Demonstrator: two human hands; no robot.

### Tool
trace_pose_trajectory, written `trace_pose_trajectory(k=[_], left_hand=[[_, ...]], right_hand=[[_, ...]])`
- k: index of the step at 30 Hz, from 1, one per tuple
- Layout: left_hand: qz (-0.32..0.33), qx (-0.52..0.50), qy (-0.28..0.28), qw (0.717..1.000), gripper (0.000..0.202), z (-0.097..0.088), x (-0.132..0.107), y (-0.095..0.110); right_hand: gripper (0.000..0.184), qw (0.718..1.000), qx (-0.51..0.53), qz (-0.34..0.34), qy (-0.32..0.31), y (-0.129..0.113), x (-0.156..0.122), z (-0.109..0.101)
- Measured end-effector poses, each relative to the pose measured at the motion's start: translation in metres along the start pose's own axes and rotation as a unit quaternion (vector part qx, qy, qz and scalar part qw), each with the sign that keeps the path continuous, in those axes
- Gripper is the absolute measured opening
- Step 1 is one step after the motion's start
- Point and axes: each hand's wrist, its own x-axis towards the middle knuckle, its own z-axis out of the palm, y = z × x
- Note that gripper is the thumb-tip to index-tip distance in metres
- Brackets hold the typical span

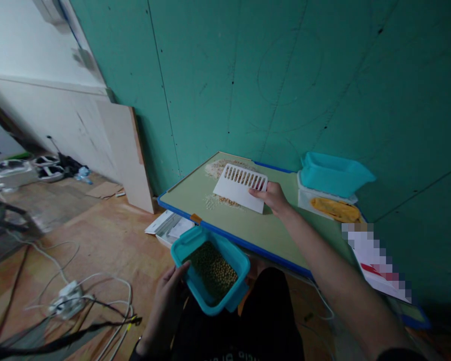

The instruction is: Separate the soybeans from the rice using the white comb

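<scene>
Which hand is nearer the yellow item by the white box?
Right. The right hand grips the white slotted scraper over the table, left of the yellow item; the left hand holds a turquoise tub before the table's near edge, farther away.

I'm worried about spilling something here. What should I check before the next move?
1. Left hand grip on the teal tub: ok, holding its left side.
2. Right hand grip on the white slotted plate: ok, holding its right end.
3. Tub's contents below the rim: ok.
4. Tabletop free of loose grains: not ok, some lie around the plate.
5. Plate's lower edge touching the tabletop: cannot tell.
</scene>
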Motion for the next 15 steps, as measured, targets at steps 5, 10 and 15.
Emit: trace_pose_trajectory(k=[5,10,15], left_hand=[[-0.011,-0.019,-0.002,1.000,0.021,-0.0030,-0.0027,0.0057],[-0.012,-0.022,0.012,1.000,0.021,-0.0031,-0.0037,0.0072],[-0.005,-0.019,0.013,1.000,0.020,-0.0003,-0.0064,0.0102]], right_hand=[[0.044,1.000,0.013,0.002,-0.022,-0.0012,-0.0034,0.0058],[0.043,0.999,0.016,0.014,-0.037,0.0004,-0.0058,0.0092],[0.041,0.999,0.007,0.020,-0.027,0.0015,-0.0068,0.0103]])
